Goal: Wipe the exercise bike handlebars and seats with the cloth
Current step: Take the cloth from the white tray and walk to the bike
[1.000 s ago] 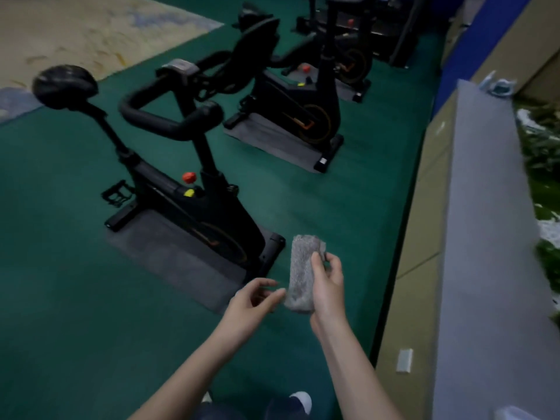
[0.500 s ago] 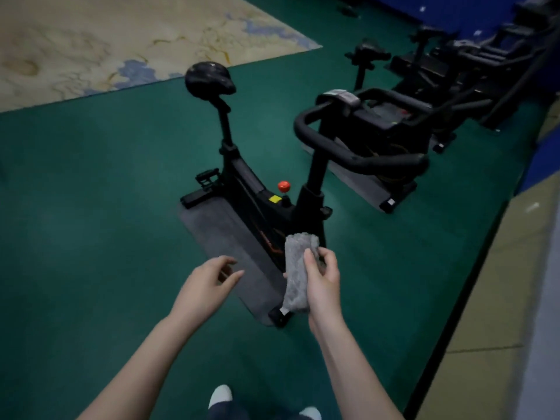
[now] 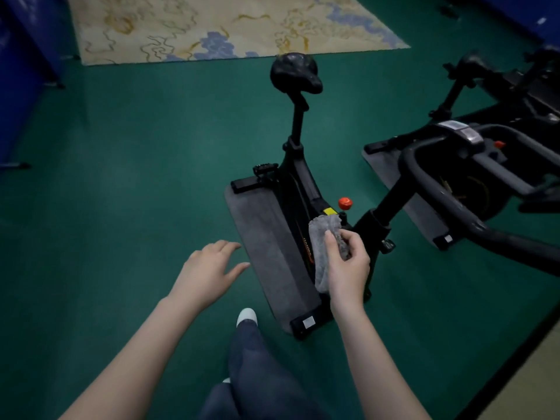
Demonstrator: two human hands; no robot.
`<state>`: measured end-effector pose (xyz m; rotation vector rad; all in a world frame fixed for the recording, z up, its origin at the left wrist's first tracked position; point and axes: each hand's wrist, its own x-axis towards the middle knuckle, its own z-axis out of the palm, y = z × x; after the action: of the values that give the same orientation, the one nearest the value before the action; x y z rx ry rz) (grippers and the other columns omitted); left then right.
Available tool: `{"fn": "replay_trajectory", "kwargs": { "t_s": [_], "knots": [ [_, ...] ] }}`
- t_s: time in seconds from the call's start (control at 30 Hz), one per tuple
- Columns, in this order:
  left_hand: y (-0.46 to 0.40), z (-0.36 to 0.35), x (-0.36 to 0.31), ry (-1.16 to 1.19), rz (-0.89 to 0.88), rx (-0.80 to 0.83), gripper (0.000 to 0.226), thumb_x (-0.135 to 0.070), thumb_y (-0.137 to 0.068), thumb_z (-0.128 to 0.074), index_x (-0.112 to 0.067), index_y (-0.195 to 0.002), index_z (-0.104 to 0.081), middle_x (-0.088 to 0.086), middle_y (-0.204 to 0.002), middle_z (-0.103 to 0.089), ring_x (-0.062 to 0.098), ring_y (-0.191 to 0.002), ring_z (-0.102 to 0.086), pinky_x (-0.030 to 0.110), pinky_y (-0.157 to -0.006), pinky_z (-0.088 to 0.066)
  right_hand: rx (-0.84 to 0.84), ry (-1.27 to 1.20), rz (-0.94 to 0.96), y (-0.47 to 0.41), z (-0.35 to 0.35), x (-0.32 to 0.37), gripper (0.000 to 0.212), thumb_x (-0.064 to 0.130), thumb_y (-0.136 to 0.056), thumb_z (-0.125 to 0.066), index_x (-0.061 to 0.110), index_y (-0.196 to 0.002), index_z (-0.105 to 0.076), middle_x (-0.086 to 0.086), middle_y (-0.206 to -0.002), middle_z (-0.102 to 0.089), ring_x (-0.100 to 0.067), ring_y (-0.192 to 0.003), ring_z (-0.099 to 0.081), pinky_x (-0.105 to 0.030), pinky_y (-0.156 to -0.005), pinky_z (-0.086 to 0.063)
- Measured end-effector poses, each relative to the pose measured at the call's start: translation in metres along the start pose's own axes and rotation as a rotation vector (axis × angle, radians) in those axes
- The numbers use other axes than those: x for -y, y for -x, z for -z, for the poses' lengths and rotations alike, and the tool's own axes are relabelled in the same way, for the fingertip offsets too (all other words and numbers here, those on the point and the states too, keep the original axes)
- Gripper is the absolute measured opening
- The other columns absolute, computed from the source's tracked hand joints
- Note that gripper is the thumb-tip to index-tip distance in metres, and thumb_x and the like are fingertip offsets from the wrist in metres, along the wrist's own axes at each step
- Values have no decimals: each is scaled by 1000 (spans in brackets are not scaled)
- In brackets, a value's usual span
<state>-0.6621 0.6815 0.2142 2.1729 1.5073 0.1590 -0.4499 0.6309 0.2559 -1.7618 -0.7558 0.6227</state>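
Note:
A folded grey cloth is gripped by my right hand, thumb across its front, above the frame of a black exercise bike. The bike's black seat stands on its post further back in the middle. Its black loop handlebar reaches out to the right, well away from the cloth. My left hand hovers over the green floor, fingers spread and holding nothing, left of the bike's mat.
A grey mat lies under the bike, with a red knob on the frame. A second black bike stands behind at right. A patterned beige rug lies at the back. My leg and white shoe are below.
The view has swung left and closer, so the bike now sits centre-right. My left hand has spread and drifted further from the cloth; my right hand keeps its grip.

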Motion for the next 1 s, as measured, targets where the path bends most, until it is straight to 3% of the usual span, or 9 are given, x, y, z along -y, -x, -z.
{"fn": "replay_trajectory", "kwargs": {
  "t_s": [0.17,0.33,0.43,0.6,1.0],
  "knots": [
    [-57,16,5,-64,-40,1,53,-51,-93,-46,-19,-135,-47,-2,-137,-51,20,-127,-46,37,-102,-36,16,36,39,-54,-24,7,7,24,-91,-65,19,-93,-61,10,-91,-63,2,-85,-57,-1,-67,-39],
    [-116,31,-2,-77,-85,-4,53,-52,-93,-45,-21,-135,-48,-3,-137,-52,19,-127,-46,37,-103,-35,-7,-10,2,-103,-38,18,11,23,-90,-66,29,-84,-59,14,-88,-63,7,-81,-58,-2,-68,-41],
    [-150,39,-5,-67,-126,13,52,-52,-93,-46,-21,-135,-48,-4,-135,-52,18,-125,-46,36,-101,-36,-56,0,-18,-126,-43,18,4,26,-89,-67,27,-87,-63,13,-90,-66,6,-87,-60,-10,-77,-44],
    [-213,58,1,-46,-208,22,53,-52,-92,-47,-22,-135,-48,-4,-132,-54,19,-121,-49,37,-99,-39,-195,-34,-76,-155,-64,22,12,26,-88,-69,17,-96,-69,5,-95,-69,-10,-94,-64,-26,-85,-51],
    [-378,121,34,-111,-677,206,56,-49,-93,-47,-22,-141,-42,-6,-140,-49,16,-127,-46,36,-101,-38,-681,-51,-205,-195,-167,62,6,24,-88,-68,27,-84,-65,10,-84,-68,-3,-80,-62,-21,-74,-48]
  ]
}}
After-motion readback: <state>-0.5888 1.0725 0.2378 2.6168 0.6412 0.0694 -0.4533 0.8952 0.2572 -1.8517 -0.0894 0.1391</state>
